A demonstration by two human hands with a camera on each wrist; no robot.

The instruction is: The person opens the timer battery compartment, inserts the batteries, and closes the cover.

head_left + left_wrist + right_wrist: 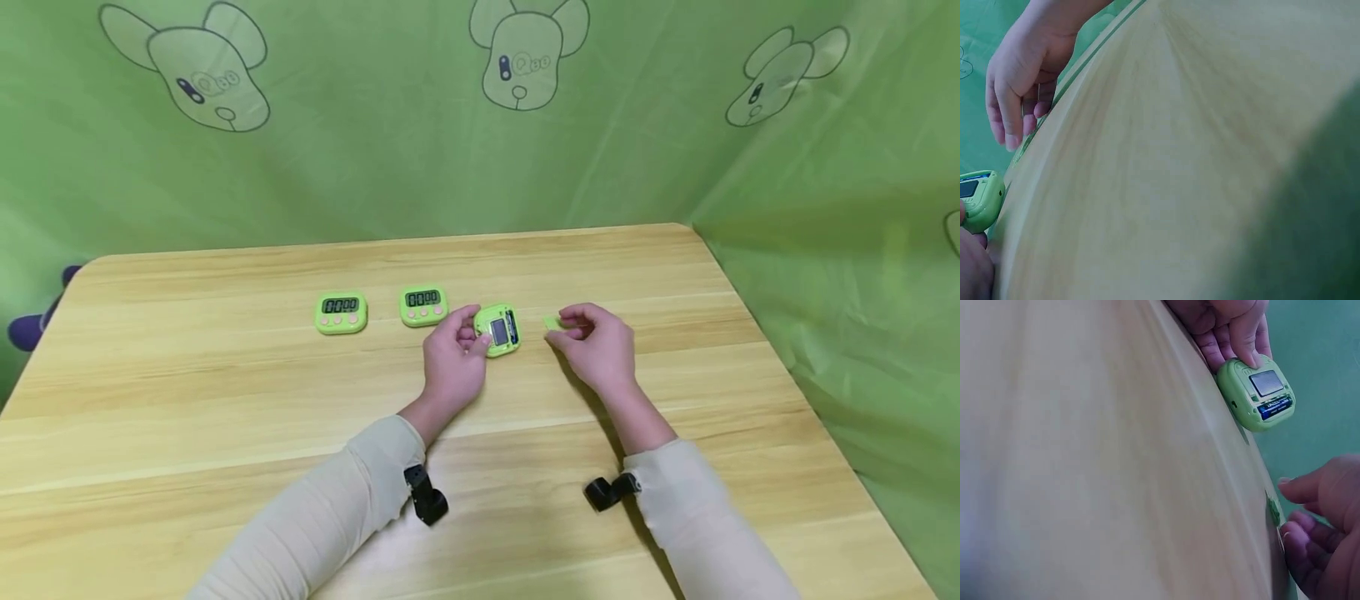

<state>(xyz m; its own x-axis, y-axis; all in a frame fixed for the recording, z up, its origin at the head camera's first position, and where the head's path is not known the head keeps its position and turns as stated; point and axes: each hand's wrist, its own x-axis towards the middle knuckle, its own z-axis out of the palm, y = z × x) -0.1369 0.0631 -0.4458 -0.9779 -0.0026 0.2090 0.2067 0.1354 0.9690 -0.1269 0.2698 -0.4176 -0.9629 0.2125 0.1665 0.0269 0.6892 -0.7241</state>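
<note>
My left hand (456,360) holds a green digital timer (497,331) by its left edge, thumb on top, with the back turned up. In the right wrist view, a blue battery (1274,407) sits in the timer's uncovered compartment, beside a dark rectangular patch. To the right, a small green battery cover (551,322) lies on the table. My right hand (602,348) is right at the cover, thumb and fingers bent and standing apart around it. Whether a fingertip touches the cover is unclear.
Two more green timers, a left one (341,313) and a middle one (423,306), lie face up on the wooden table (225,400), left of my hands. A green curtain (375,167) hangs behind and along the right side.
</note>
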